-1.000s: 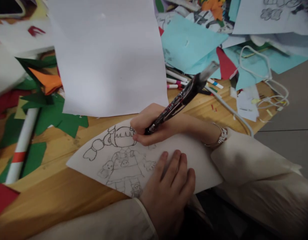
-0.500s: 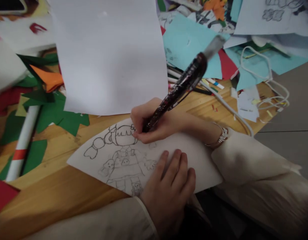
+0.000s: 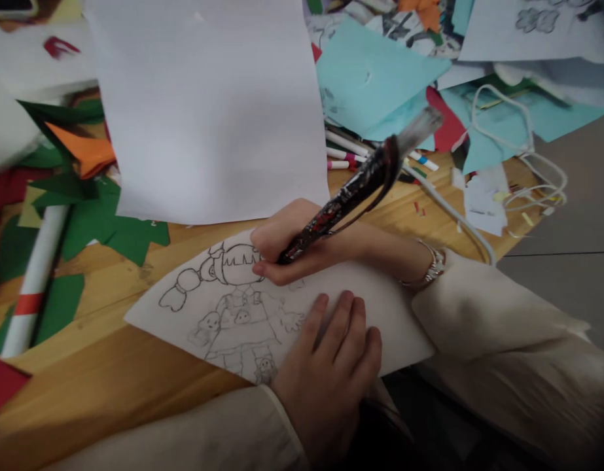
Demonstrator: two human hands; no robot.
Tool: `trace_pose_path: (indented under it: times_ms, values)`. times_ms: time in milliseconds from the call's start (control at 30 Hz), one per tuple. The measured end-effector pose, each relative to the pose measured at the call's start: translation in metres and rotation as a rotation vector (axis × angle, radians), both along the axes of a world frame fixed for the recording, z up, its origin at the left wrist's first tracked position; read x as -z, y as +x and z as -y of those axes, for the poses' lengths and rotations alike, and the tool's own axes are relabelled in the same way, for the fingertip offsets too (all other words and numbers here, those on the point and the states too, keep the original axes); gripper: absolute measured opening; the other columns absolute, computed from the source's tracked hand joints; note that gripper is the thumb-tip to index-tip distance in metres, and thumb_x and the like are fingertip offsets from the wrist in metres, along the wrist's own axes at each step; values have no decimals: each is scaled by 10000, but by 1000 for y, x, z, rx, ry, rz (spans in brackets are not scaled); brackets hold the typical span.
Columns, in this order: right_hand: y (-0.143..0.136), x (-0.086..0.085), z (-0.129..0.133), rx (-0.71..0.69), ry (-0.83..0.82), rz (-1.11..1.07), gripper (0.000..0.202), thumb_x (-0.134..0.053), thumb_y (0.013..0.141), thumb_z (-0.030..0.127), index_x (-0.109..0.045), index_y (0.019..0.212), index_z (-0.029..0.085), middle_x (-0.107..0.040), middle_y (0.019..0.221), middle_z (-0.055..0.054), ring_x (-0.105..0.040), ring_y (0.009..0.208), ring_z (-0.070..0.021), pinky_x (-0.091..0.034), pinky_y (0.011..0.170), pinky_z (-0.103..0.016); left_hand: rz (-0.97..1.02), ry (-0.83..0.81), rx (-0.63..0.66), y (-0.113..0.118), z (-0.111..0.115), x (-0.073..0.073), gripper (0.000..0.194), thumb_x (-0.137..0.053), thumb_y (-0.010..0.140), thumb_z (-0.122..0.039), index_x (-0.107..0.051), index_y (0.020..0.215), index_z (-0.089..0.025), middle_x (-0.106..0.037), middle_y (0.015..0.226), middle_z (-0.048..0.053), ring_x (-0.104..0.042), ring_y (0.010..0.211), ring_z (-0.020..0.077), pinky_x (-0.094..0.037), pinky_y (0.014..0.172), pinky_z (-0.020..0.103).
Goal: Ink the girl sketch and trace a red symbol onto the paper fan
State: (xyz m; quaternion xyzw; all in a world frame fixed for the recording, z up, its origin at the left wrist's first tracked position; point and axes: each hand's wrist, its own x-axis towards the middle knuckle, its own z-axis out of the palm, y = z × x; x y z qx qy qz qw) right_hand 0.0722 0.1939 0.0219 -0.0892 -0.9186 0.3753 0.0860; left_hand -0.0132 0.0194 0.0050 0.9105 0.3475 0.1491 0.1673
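Pen (image 3: pixel 348 196): black barrel, red and white speckling, clear end. Drawing sheet (image 3: pixel 400 327): white, black and grey linework. Worktop (image 3: pixel 95 392): yellow-brown, wood grain. Left, tube (image 3: pixel 42 261): white, one red band; paper scraps (image 3: pixel 105 219): green, orange, red. Far right, paper pieces (image 3: pixel 375 72): light blue. Cord (image 3: pixel 449 204): white. Sleeves (image 3: pixel 478 307): cream.

This looks like a craft spot, but I can't tell if it is in a home or a school. A wooden table (image 3: pixel 184 366) has bits of colored paper (image 3: pixel 380 72), markers (image 3: pixel 341 157) and a paper with a drawing (image 3: pixel 237 314) on it.
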Motion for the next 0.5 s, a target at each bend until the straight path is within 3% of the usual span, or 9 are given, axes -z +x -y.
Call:
trace_pose_path:
  times_ms: [500]
  values:
    - [1, -1, 1, 32, -9, 1, 292, -432, 923, 182, -272, 678, 184, -294, 643, 63, -282, 613, -46, -302, 604, -173, 6, 18, 7, 0, -2, 0, 517, -486, 887, -404, -501, 1318, -117, -433, 1452, 211, -330, 1388, 377, -95, 1144, 559]
